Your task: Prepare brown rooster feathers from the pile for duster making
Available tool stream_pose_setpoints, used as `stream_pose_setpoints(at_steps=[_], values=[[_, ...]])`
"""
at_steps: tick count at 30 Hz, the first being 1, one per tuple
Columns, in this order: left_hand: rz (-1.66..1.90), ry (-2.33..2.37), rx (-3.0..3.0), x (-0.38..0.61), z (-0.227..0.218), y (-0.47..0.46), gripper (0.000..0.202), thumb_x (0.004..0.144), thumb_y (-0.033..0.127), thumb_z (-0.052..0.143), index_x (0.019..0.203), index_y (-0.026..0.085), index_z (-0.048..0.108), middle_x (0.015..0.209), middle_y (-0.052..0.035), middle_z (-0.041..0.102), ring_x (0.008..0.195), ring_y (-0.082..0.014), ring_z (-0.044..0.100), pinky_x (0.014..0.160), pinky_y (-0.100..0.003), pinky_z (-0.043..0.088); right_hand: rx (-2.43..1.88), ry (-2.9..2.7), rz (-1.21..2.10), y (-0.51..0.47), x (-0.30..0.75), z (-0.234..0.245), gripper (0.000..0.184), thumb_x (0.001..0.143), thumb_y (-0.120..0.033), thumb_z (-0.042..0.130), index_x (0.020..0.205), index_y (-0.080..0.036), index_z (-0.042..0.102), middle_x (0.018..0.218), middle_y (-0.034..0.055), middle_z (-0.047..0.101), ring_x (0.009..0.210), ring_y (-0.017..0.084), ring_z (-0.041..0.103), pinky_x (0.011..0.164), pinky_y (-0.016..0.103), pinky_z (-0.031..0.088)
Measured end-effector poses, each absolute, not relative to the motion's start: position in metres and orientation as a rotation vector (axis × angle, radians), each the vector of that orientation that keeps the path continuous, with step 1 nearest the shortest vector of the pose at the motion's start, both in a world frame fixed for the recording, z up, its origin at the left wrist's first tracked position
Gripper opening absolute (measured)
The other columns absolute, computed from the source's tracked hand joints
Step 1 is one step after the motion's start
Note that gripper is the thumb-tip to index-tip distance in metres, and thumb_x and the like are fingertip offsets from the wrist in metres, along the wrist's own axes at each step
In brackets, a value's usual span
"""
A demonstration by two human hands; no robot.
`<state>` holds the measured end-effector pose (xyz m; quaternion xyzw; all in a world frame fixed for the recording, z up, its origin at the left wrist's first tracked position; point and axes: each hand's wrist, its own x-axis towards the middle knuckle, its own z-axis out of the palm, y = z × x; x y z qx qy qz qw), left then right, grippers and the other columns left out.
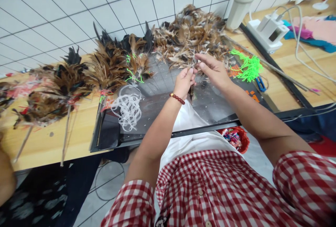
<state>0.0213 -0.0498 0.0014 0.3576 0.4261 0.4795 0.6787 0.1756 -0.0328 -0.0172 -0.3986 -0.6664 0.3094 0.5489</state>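
My left hand (184, 81), with a red bead bracelet on the wrist, is closed in a pinch on a small bunch of brown feathers (191, 92) that hangs below the fingers. My right hand (213, 68) is closed too, its fingertips pinching at the top of the same bunch, just in front of a big heap of loose brown feathers (191, 32). Both hands hover over a dark cutting mat (157, 111) on the wooden table (47, 143).
Finished feather dusters on sticks (60, 90) lie at the left. A coil of clear cord (128, 106) rests on the mat. Neon green ties (248, 66), blue scissors (260, 83), a white bottle (241, 1) and a white device with cables (270, 31) are at the right.
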Motion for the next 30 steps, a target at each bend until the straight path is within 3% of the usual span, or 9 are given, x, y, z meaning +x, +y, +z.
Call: stream_pose_setpoints(at_steps=[6, 12, 16, 21, 27, 30], values=[[1.089, 0.942, 0.859, 0.022, -0.002, -0.050, 0.023, 0.100, 0.042, 0.067, 0.091, 0.022, 0.067, 0.062, 0.0066, 0.047, 0.054, -0.0057, 0.045, 0.064, -0.020, 0.050, -0.939, -1.639, 0.719, -0.030, 0.175, -0.022, 0.041, 0.085, -0.071, 0.076, 0.108, -0.038, 0.084, 0.127, 0.0031, 0.077, 0.133, 0.028, 0.065, 0.126, 0.057, 0.043], [1.085, 0.942, 0.834, 0.023, 0.001, -0.051, 0.028, 0.096, 0.047, 0.072, 0.087, 0.022, 0.066, 0.060, 0.0067, 0.045, 0.049, -0.0045, 0.036, 0.056, -0.018, 0.045, -0.952, -1.571, 0.638, -0.033, 0.173, -0.019, 0.054, 0.086, -0.078, 0.070, 0.124, -0.042, 0.079, 0.136, 0.0012, 0.074, 0.137, 0.030, 0.063, 0.123, 0.057, 0.045], [1.084, 0.945, 0.819, 0.024, 0.003, -0.053, 0.025, 0.097, 0.045, 0.072, 0.090, 0.021, 0.067, 0.061, 0.0071, 0.047, 0.050, -0.0042, 0.037, 0.057, -0.018, 0.043, -0.957, -1.601, 0.632, -0.037, 0.174, -0.011, 0.047, 0.086, -0.077, 0.071, 0.113, -0.042, 0.083, 0.129, 0.0008, 0.077, 0.137, 0.031, 0.063, 0.127, 0.057, 0.041], [1.076, 0.937, 0.849, 0.023, 0.003, -0.053, 0.026, 0.099, 0.041, 0.069, 0.086, 0.020, 0.065, 0.061, 0.0069, 0.047, 0.050, -0.0034, 0.036, 0.057, -0.017, 0.042, -0.963, -1.597, 0.663, -0.035, 0.174, -0.015, 0.043, 0.085, -0.074, 0.075, 0.108, -0.039, 0.084, 0.129, 0.0018, 0.077, 0.133, 0.030, 0.065, 0.125, 0.055, 0.044], [1.086, 0.962, 0.927, 0.023, -0.002, -0.049, 0.032, 0.102, 0.050, 0.061, 0.093, 0.020, 0.067, 0.060, 0.0070, 0.046, 0.048, -0.0038, 0.037, 0.054, -0.017, 0.041, -0.915, -1.426, 0.778, -0.029, 0.174, -0.024, 0.046, 0.080, -0.070, 0.082, 0.103, -0.030, 0.084, 0.105, 0.0026, 0.080, 0.105, 0.023, 0.074, 0.102, 0.045, 0.060], [1.101, 0.992, 0.952, 0.024, -0.003, -0.048, 0.032, 0.104, 0.049, 0.059, 0.092, 0.020, 0.066, 0.059, 0.0069, 0.045, 0.048, -0.0043, 0.037, 0.053, -0.017, 0.041, -0.854, -1.395, 0.844, -0.031, 0.170, -0.023, 0.042, 0.075, -0.062, 0.090, 0.098, -0.027, 0.083, 0.099, 0.0022, 0.079, 0.095, 0.020, 0.074, 0.092, 0.040, 0.063]])
